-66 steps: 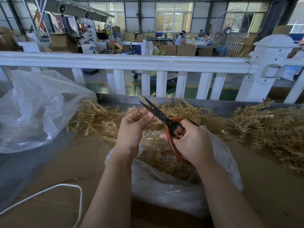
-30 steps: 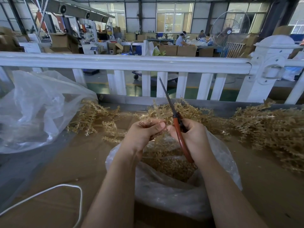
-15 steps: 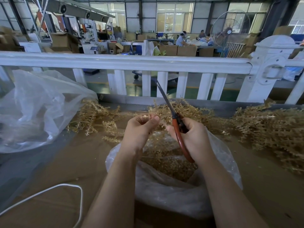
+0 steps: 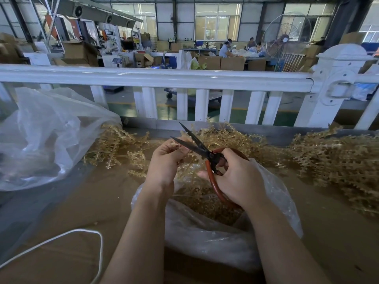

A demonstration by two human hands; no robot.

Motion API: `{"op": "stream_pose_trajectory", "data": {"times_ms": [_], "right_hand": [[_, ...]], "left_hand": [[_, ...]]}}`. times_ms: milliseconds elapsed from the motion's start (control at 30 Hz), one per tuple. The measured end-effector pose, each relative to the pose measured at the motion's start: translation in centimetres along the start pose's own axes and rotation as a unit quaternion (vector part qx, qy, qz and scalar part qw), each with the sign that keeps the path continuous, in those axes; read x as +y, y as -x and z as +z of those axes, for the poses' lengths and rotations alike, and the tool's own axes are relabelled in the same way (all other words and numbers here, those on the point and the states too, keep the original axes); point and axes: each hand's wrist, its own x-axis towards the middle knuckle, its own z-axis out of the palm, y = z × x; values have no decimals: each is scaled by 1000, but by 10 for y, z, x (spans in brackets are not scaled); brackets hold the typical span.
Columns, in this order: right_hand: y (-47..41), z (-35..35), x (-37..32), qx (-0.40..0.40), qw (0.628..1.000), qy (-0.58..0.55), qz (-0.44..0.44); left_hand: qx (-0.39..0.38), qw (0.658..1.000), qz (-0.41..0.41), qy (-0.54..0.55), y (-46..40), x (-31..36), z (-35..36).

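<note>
My right hand grips scissors with dark blades and red-brown loop handles; the blades are spread apart and point up-left. My left hand pinches a small golden plastic sprig right at the blades. Both hands hover over an open clear plastic bag holding cut golden pieces.
Golden branch piles lie behind the hands, at the left and at the right of the brown table. A large clear bag sits at the left, a white cord near the front, a white railing behind.
The scissors, shut and pointing upright half a second ago, have swung down to the left with the blades spread at the sprig in my left hand.
</note>
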Motion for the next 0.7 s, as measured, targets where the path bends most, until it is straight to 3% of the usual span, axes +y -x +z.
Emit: {"op": "stream_pose_trajectory", "data": {"times_ms": [433,700], "right_hand": [[-1,0,-4,36,998,58,14],[1,0,-4,56,998,34,0]], "left_hand": [[-11,999,-26,31,0,-2,2],[-18,997,-43,62,0,-1,3]]}}
